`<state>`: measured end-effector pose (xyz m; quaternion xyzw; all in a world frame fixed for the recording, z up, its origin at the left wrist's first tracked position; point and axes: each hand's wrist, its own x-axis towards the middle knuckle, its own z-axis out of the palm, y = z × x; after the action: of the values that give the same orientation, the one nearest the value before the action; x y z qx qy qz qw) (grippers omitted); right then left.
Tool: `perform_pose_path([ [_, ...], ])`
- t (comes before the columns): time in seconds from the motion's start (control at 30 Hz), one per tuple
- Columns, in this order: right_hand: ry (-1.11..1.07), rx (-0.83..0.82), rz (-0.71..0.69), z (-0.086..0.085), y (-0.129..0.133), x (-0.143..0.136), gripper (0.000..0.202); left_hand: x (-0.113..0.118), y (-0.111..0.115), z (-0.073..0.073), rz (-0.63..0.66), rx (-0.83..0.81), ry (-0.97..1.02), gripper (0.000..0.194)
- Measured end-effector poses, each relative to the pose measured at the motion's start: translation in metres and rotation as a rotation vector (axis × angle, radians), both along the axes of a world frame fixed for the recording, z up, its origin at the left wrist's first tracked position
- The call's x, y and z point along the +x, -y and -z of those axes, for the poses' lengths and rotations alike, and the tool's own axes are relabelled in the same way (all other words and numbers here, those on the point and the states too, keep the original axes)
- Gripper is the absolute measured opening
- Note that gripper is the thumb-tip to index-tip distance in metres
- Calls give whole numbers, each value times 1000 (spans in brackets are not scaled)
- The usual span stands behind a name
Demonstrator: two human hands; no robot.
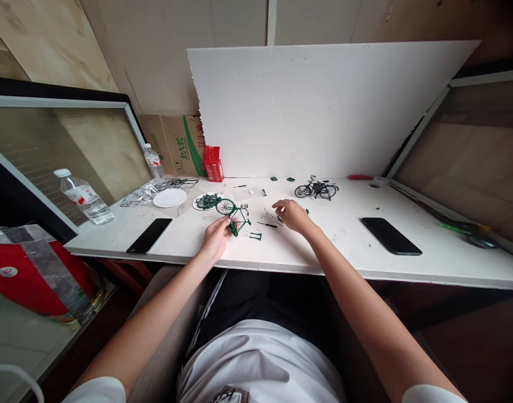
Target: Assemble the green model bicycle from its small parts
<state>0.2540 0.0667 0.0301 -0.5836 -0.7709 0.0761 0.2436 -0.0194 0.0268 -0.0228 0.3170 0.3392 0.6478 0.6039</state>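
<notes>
My left hand is closed round the lower part of a green model bicycle and holds it just above the white table. One spoked wheel shows on its left. My right hand hovers over small parts to the right of the bicycle, its fingers curled; whether they pinch anything is too small to tell. Between the hands lie a thin dark tool and a small green part. A round white dish with green parts on it stands behind my left hand.
A black model bicycle stands at the back. Phones lie at left and right. Left are water bottles, a white lid and a red box. A white board rises behind the table.
</notes>
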Motion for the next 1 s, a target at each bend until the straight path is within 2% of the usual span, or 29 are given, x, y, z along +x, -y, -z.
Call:
perform_pose_path([
  [0.2,138,13,21,16,-7,8,36,-1,2,0,6,20,1,32],
  [0.33,144,14,35,23,-10,9,35,-1,3,-1,6,15,-2,32],
  [0.7,83,29,-51,22,-6,1,32,-2,2,2,24,33,-7,32],
  [0.87,136,34,-22,32,-5,-7,43,-2,2,0,25,32,-3,32],
  [1.0,180,41,52,26,-11,-12,40,-1,2,1,18,20,-8,32],
])
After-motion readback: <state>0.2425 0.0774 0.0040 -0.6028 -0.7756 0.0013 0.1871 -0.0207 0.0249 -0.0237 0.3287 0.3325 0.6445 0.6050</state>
